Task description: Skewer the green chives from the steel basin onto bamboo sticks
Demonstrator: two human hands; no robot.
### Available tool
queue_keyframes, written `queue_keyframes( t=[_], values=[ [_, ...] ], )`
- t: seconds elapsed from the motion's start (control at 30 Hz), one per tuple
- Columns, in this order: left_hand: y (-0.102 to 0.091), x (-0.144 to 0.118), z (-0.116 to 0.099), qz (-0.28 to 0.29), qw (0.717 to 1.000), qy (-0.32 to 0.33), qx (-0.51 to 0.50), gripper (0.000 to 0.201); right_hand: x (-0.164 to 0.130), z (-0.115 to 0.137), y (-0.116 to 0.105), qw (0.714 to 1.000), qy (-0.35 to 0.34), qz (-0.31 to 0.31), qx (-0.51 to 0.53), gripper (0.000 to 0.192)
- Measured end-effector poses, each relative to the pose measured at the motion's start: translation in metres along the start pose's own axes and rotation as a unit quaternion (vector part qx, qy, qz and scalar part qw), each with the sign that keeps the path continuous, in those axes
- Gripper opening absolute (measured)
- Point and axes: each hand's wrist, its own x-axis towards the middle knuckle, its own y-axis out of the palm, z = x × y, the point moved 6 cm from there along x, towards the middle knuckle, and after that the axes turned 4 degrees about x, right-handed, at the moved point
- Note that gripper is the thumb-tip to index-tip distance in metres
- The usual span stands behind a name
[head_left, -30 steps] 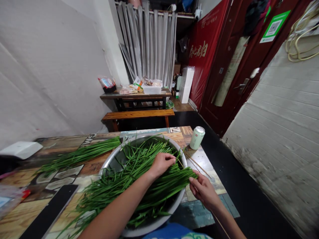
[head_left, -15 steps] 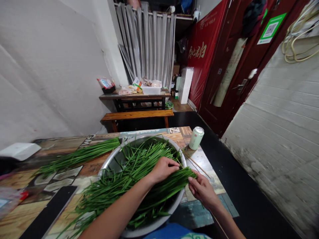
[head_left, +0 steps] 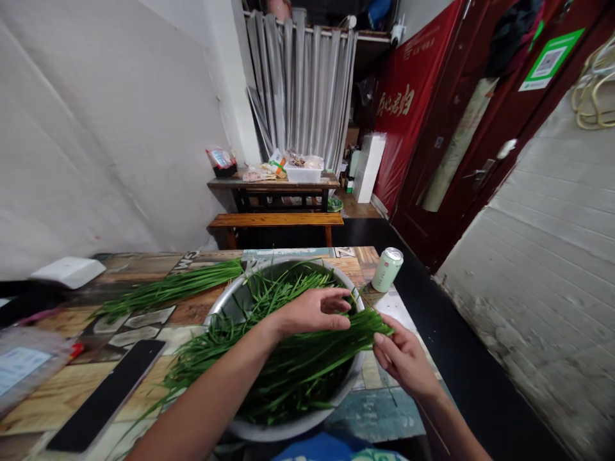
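Note:
A wide metal basin (head_left: 225, 307) full of long green chives (head_left: 288, 358) stands on the wooden table before me. My left hand (head_left: 312, 310) hovers over the chives near the basin's far right rim, fingers stretched out flat and touching the top leaves. My right hand (head_left: 403, 362) is at the basin's right rim, its fingertips pinching the cut ends of a bundle of chives (head_left: 369, 323). A second loose pile of chives (head_left: 173, 288) lies on the table left of the basin.
A green drink can (head_left: 387, 269) stands at the table's far right corner. A white flat box (head_left: 70, 271) and a black strip (head_left: 103, 403) lie to the left. Beyond are a bench (head_left: 276, 221), a cluttered table (head_left: 273, 182) and a red door (head_left: 475, 141).
My left hand went from curled on the chives to fingers stretched out flat. My right hand shifted slightly right with the bundle ends. The view moved a little to the left.

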Motion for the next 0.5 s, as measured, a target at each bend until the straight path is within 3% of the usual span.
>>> queue_keyframes(
  t=[0.07, 0.17, 0.27, 0.33, 0.4, 0.5],
  values=[
    [0.007, -0.003, 0.0, 0.06, 0.998, -0.012, 0.002, 0.062, 0.007, 0.025, 0.007, 0.999, -0.031, 0.024, -0.023, 0.043],
    [0.013, -0.012, 0.01, 0.106, 0.993, -0.054, -0.005, 0.042, 0.016, 0.064, 0.01, 0.995, -0.085, 0.031, -0.047, 0.04],
    [0.013, -0.028, 0.017, 0.142, 0.985, -0.09, -0.049, 0.035, 0.015, 0.098, -0.001, 0.987, -0.149, -0.013, -0.053, 0.036],
    [0.008, -0.042, 0.017, 0.133, 0.984, -0.107, -0.048, 0.029, 0.009, 0.111, -0.012, 0.978, -0.194, -0.059, -0.048, 0.036],
    [-0.002, -0.058, 0.013, 0.1, 0.987, -0.122, -0.019, 0.025, 0.002, 0.108, -0.021, 0.976, -0.198, -0.078, -0.043, 0.034],
    [-0.015, -0.082, 0.007, 0.056, 0.986, -0.138, 0.078, 0.02, -0.008, 0.067, -0.022, 0.994, -0.101, -0.049, -0.011, 0.018]
  ],
)
